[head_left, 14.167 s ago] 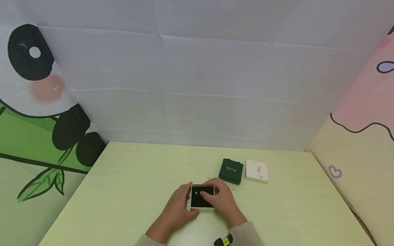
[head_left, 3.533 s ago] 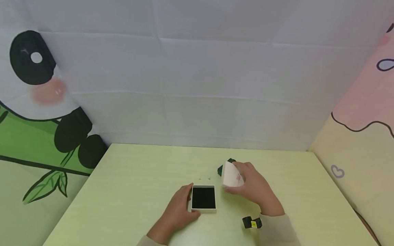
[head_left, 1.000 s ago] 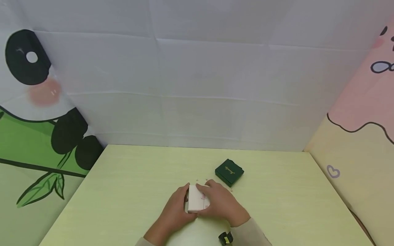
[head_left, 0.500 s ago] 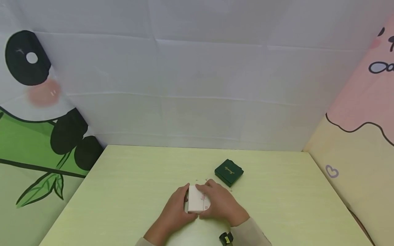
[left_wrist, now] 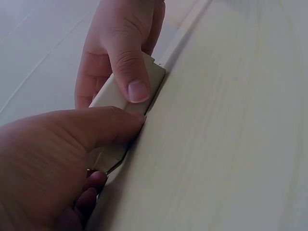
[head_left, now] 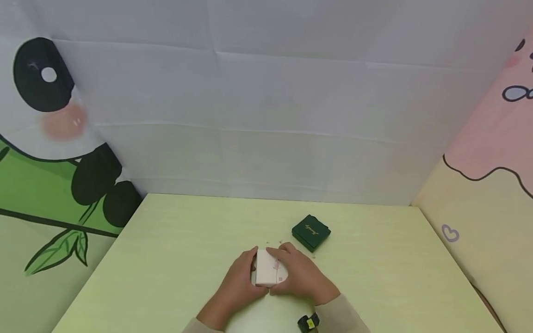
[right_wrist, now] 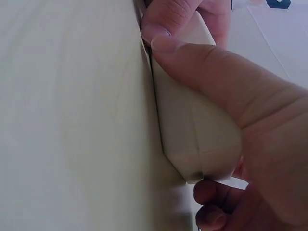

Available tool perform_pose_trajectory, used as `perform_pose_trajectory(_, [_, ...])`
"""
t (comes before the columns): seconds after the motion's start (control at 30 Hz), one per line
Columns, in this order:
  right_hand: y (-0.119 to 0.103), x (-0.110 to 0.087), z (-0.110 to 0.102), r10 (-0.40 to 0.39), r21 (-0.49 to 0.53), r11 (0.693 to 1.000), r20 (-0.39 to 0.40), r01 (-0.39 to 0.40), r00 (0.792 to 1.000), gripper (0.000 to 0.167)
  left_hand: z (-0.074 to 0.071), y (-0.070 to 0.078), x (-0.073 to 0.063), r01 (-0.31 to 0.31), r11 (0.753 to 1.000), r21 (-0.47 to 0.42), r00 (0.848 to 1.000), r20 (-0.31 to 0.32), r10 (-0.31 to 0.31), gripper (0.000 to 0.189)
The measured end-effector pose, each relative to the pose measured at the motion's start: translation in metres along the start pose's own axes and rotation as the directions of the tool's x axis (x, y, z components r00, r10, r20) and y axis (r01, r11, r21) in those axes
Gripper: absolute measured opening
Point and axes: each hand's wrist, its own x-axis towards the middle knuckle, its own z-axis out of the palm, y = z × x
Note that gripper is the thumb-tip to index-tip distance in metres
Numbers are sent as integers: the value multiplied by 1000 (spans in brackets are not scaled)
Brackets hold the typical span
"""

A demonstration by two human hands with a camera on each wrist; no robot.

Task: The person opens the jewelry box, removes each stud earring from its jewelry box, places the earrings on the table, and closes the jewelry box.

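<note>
A white jewelry box (head_left: 266, 268) with a pink flower print sits on the table with its lid on. My left hand (head_left: 240, 280) grips its left end, the thumb along the near side and the fingers at the far side. From the right, my right hand (head_left: 300, 273) holds the box, its thumb at the near side and its fingers over the far edge. In the left wrist view the two thumbs press close together on the box's side (left_wrist: 154, 79). The inside of the box is hidden by the lid (head_left: 264, 266).
Behind the right hand lies a dark green jewelry box (head_left: 311, 232) with gold lettering. Tiny pieces, too small to identify, lie on the table (head_left: 187, 240), one of them a small piece (head_left: 313, 257) near the green box. A white cloth (head_left: 270, 115) hangs behind.
Earlier the box was uncovered, showing a black insert with a tiny silver piece, later bare. My right hand brought the white lid over from the right and set it on. Both hands have barely moved since.
</note>
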Motion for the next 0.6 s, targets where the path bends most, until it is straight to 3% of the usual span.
perform_pose_trajectory(0.33, [8, -2, 2, 19, 23, 1000, -5, -19, 1000, 99, 0, 5, 3, 2, 1000, -18, 1000, -9, -2, 103])
perform_pose_trajectory(0.6, [-2, -13, -18, 99, -2, 995, -97, -100, 990, 101, -6, 10, 5, 39, 999, -2, 998, 40, -39, 111])
